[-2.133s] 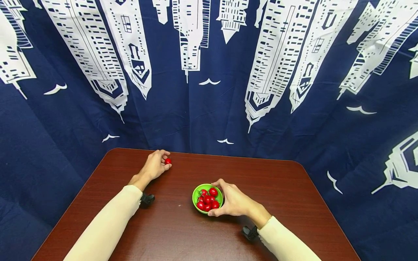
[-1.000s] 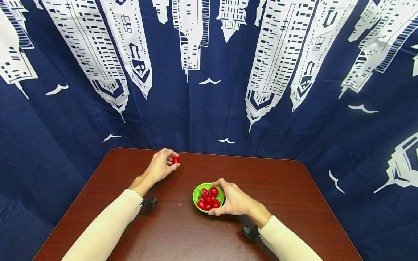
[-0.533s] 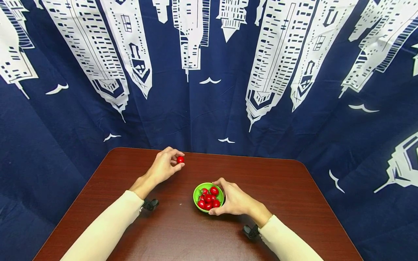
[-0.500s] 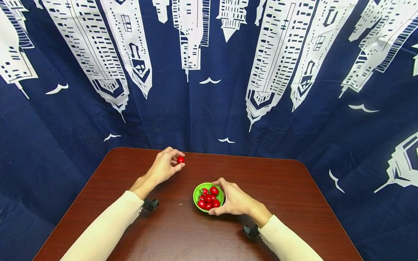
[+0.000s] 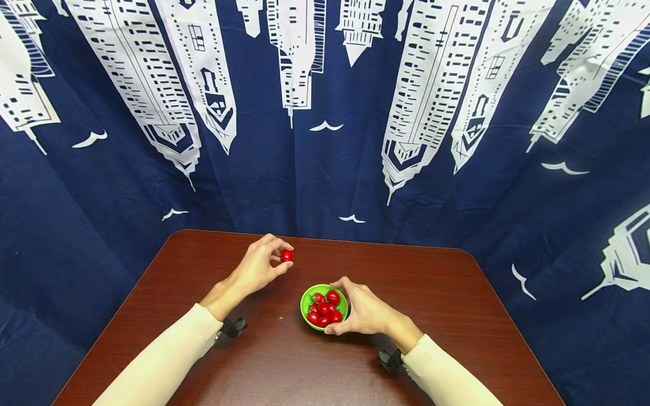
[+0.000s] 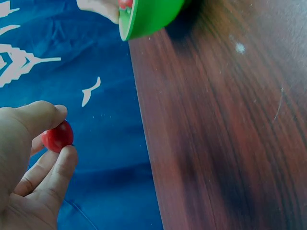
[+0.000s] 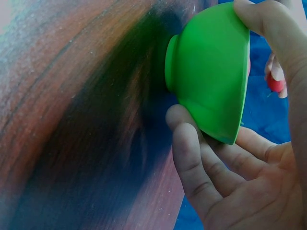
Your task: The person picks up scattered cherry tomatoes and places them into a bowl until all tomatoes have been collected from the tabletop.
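My left hand (image 5: 260,266) pinches a small red cherry tomato (image 5: 286,256) between thumb and fingertips, up and to the left of the bowl. In the left wrist view the tomato (image 6: 58,137) shows smooth and glossy between the fingers. A bright green bowl (image 5: 303,314) holds several red cherry tomatoes (image 5: 323,308), some with green stems. My right hand (image 5: 367,310) grips the bowl by its right side, thumb and fingers spread along the rim. From the right wrist, the green bowl (image 7: 211,72) is seen side-on, with its foot ring close over the tabletop.
Beneath both hands lies a dark reddish-brown wooden table (image 5: 406,276) with rounded far corners. Behind it hangs a navy cloth (image 5: 264,186) printed with white buildings and birds. Black wrist cameras (image 5: 233,327) are strapped under both cream sleeves.
My left hand has carried the tomato rightward along the far side of the table, and lately a little nearer to me and the bowl. My right hand and the bowl stay put.
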A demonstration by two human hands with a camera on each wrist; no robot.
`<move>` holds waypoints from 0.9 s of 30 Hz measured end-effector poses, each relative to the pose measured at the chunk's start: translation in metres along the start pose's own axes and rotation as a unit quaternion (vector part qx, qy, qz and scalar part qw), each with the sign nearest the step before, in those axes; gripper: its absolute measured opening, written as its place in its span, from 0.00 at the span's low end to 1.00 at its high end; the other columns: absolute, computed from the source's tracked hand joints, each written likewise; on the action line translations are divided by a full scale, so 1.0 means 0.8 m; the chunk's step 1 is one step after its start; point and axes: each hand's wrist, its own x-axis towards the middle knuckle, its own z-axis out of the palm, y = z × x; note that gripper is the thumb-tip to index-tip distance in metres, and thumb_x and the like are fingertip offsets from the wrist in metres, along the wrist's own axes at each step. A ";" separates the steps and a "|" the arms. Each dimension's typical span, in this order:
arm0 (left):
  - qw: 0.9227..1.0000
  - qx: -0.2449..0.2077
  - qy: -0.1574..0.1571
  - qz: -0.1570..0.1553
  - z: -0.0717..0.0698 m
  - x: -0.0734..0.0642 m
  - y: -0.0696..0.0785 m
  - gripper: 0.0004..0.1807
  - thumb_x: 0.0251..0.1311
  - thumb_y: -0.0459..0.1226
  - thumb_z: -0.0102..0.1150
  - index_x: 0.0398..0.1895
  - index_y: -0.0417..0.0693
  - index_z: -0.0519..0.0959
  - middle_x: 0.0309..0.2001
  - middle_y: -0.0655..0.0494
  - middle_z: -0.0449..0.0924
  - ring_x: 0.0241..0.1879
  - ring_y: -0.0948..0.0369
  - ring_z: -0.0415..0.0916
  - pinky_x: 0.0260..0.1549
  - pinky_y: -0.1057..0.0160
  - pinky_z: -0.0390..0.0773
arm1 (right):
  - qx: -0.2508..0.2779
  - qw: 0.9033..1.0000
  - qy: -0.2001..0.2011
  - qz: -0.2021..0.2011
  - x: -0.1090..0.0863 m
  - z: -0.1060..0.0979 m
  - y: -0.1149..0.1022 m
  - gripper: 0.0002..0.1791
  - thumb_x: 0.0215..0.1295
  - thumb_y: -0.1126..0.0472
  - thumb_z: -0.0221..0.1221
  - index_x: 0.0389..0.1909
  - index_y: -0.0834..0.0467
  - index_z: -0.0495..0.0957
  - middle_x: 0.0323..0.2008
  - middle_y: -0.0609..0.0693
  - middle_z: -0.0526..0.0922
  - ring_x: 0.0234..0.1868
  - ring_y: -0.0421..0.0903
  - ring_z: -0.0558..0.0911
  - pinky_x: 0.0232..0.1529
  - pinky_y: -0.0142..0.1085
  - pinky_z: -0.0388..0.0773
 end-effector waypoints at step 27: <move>0.998 -0.011 -0.053 0.027 0.023 -0.037 0.036 0.20 0.67 0.29 0.84 0.60 0.44 0.90 0.50 0.51 0.86 0.45 0.56 0.94 0.50 0.67 0.94 | 0.000 1.000 -0.002 0.002 0.000 0.000 -0.002 0.51 0.55 0.39 0.89 0.71 0.59 0.76 0.59 0.49 0.95 0.57 0.43 0.94 0.62 0.37 0.92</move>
